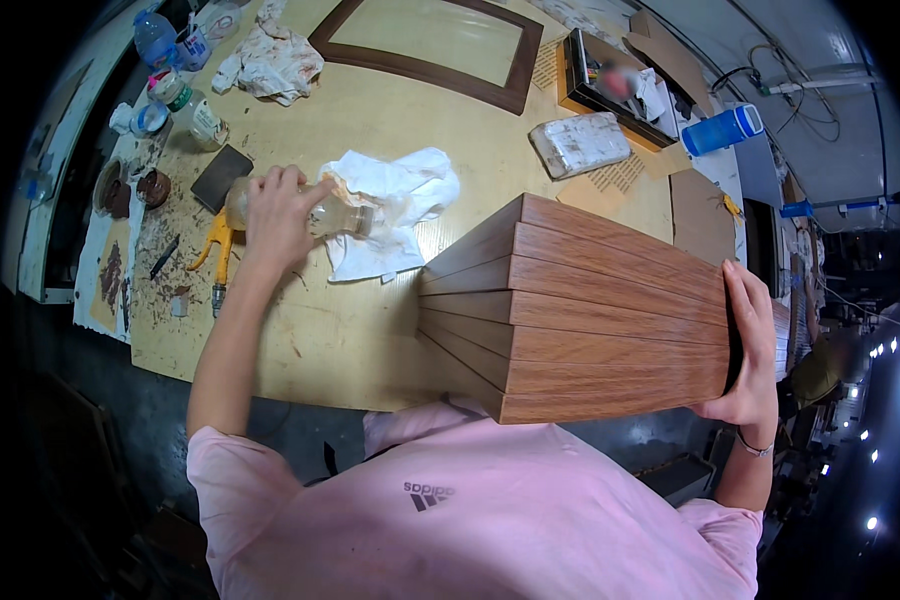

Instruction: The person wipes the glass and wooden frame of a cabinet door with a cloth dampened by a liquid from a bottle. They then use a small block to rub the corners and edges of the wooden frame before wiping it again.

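My left hand point(278, 218) is closed around a clear plastic bottle point(336, 216), which lies tilted sideways over the table. One end of the bottle touches a crumpled white cloth point(425, 183) with brownish stains. At the other side, my right hand point(753, 335) grips the far right end of a brown wood-grain box point(620, 320). Lengthwise grooves run along the box's faces, and its left end hangs over the table's near edge. My right thumb is below and the fingers are on its end. An orange-handled air gun point(218, 258) lies just below my left wrist area.
A dark sanding block point(222, 178) and small bottles point(208, 125) stand at the left among brown crumbs. Farther back lie a stained rag point(270, 65), a brown frame point(420, 81), a wrapped block point(580, 145), an open box point(620, 85) and a blue bottle point(722, 130).
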`<move>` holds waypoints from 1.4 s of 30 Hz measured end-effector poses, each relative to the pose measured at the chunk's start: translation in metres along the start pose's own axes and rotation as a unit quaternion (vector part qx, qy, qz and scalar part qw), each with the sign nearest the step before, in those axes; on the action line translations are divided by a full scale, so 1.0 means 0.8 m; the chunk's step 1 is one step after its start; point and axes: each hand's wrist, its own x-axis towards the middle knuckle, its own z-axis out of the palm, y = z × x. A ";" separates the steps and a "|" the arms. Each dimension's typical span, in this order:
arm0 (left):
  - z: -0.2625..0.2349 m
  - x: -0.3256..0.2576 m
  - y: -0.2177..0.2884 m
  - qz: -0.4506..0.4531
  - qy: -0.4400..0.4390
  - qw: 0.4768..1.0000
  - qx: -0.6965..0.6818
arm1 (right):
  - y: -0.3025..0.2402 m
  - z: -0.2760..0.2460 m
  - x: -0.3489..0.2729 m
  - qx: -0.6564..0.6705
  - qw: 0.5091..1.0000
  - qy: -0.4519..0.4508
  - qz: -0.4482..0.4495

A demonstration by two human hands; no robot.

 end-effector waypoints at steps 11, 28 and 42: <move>-0.002 0.033 -0.027 -0.124 0.026 0.985 -0.118 | -0.002 0.004 0.000 0.020 0.999 0.022 -0.010; 0.034 0.053 0.009 -0.318 -0.024 0.910 -0.264 | -0.004 0.002 0.000 0.019 1.000 0.023 0.003; -0.067 -0.005 0.137 -0.036 0.179 0.709 -0.681 | -0.009 0.008 0.002 0.046 0.999 0.021 0.017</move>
